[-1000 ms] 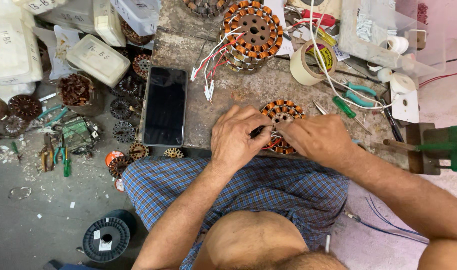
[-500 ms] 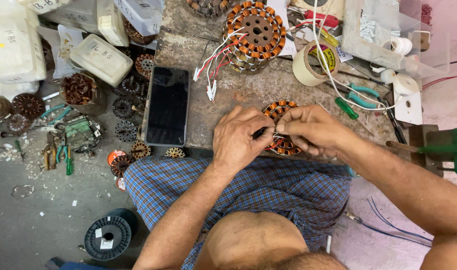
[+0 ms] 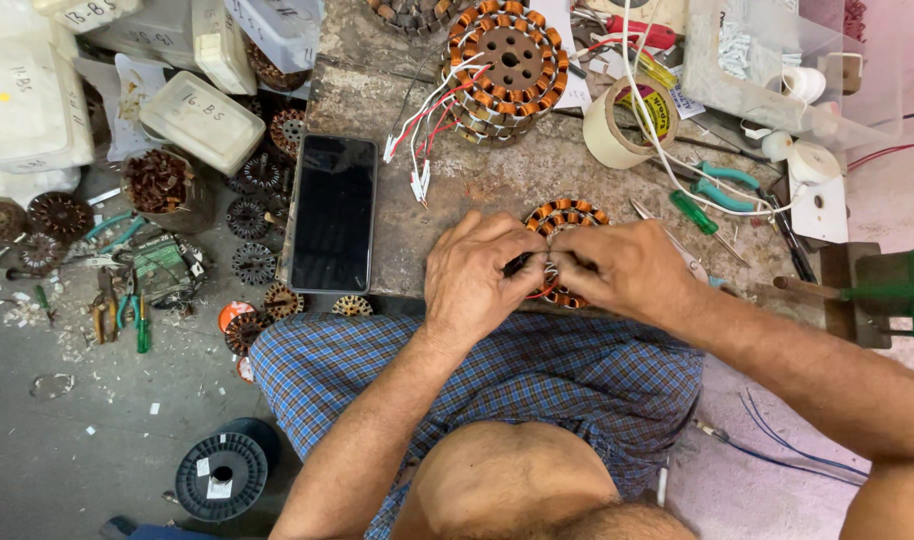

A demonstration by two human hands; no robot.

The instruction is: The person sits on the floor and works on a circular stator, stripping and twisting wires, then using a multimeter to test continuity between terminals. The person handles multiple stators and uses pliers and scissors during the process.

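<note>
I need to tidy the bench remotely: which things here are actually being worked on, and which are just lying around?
In hand:
left hand
right hand
copper-wound stator, pinched between both hands

Lying about:
phone
stacked stators with loose leads
tape roll
green screwdriver
black spool on the floor

bench (image 3: pixel 497 190); phone (image 3: pixel 333 212); tape roll (image 3: pixel 629 125)

Both hands (image 3: pixel 552 272) cover the lower half of the wound stator (image 3: pixel 567 215) at frame centre; fingertip contact is not discernible. The clear bin (image 3: pixel 777 60) is cut off at the top edge.
</note>
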